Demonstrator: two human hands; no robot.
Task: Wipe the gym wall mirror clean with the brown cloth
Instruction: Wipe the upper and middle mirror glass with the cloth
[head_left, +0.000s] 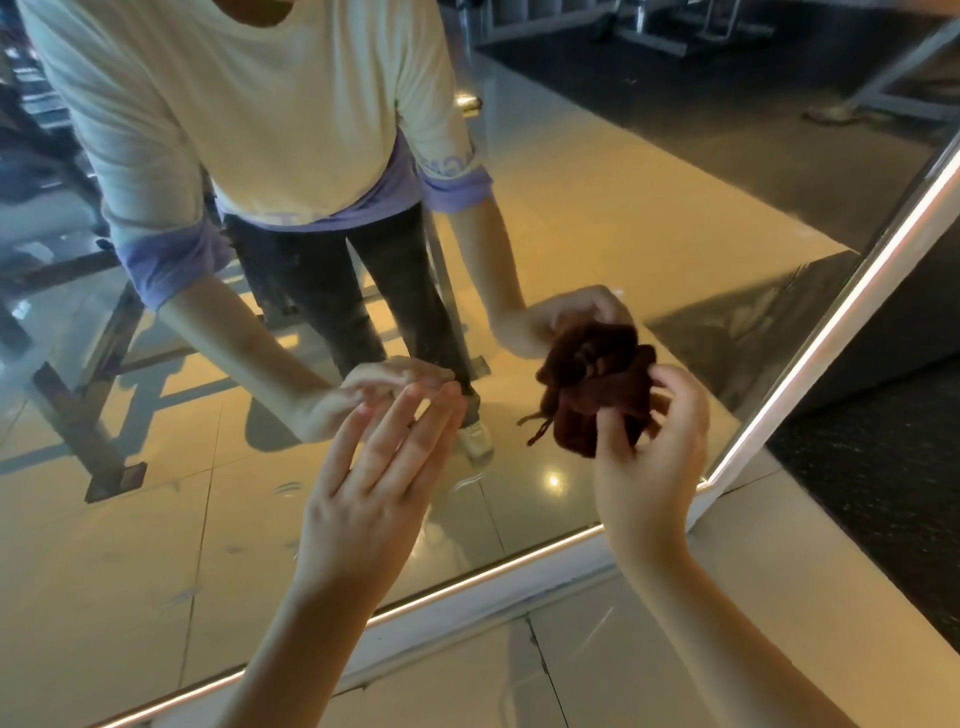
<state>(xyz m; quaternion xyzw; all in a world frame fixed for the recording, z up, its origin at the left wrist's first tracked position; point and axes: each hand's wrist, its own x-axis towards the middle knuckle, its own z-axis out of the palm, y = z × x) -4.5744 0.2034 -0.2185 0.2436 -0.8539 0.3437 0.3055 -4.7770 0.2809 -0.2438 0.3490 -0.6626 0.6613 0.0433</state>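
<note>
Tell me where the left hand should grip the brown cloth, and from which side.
Grip the brown cloth at its bunched upper-left folds, coming from the left. The right hand pinches its lower right; the open left hand is on the free side. Avoid the loose threads dangling at lower left.

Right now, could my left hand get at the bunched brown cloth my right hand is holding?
Probably yes. The left hand is open with straight fingers, beside the bunched brown cloth pinched in the right hand, and nothing lies between them before the wall mirror.
</note>
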